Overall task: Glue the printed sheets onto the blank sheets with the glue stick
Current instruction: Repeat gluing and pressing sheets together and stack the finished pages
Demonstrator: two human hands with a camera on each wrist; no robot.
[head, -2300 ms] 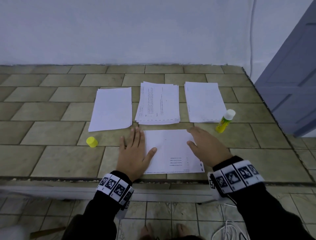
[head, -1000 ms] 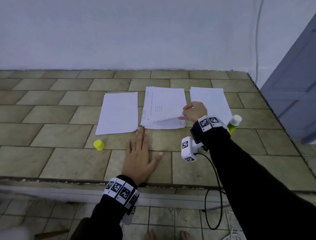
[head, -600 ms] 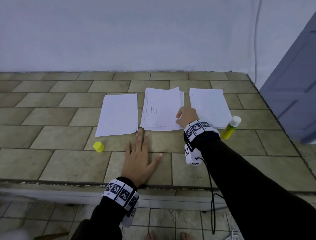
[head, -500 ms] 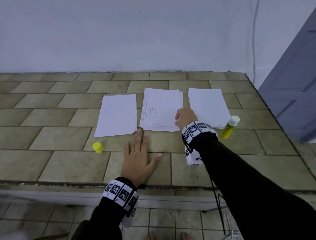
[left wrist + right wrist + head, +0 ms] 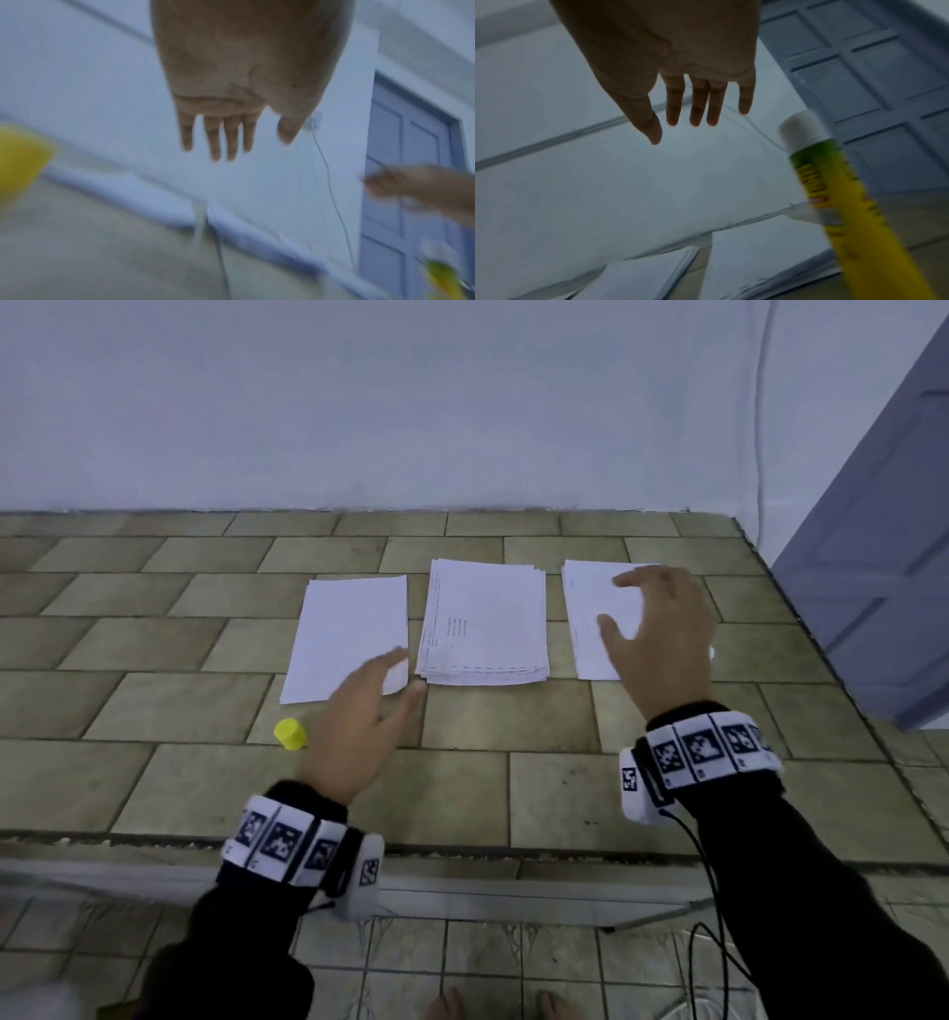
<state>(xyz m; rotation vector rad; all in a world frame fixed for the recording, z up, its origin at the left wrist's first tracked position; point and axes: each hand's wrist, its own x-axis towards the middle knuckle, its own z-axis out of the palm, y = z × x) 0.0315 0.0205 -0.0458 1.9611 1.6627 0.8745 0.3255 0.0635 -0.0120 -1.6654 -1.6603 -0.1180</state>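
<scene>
Three paper piles lie side by side on the tiled counter. On the left is a blank pile, in the middle a printed stack, on the right another white pile. My left hand hovers over the near right corner of the blank pile, fingers straight, holding nothing. My right hand hangs over the right pile with fingers spread and empty. The uncapped yellow-green glue stick stands just right of that hand, almost hidden behind it in the head view. Its yellow cap sits on the counter left of my left hand.
The tiled counter ends in a front edge close to my wrists and a right edge beside a grey-blue door. A white wall runs along the back. A thin cable hangs from my right wrist band.
My right hand left the middle printed stack and moved right, over the right pile. My left hand lifted off the counter and moved forward toward the blank pile. The front sheet went onto the middle stack.
</scene>
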